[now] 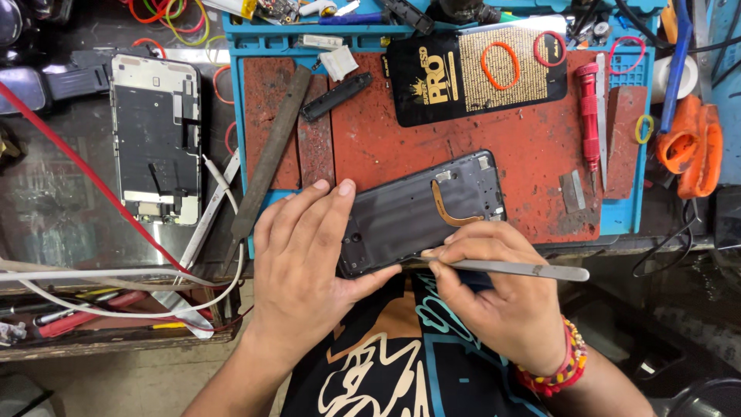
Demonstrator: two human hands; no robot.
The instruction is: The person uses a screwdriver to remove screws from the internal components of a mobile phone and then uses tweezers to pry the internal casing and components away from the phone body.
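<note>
Prying is in hand at lower centre: left hand (305, 259) fingers clamp the phone frame (421, 212), right hand (502, 289) fingers pinch metal tweezers (513, 269), whose tip needs careful easing along the edge.

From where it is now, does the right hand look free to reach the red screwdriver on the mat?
Probably yes. The red screwdriver lies uncovered beyond the right hand, with bare mat between, but that hand holds metal tweezers.
</note>
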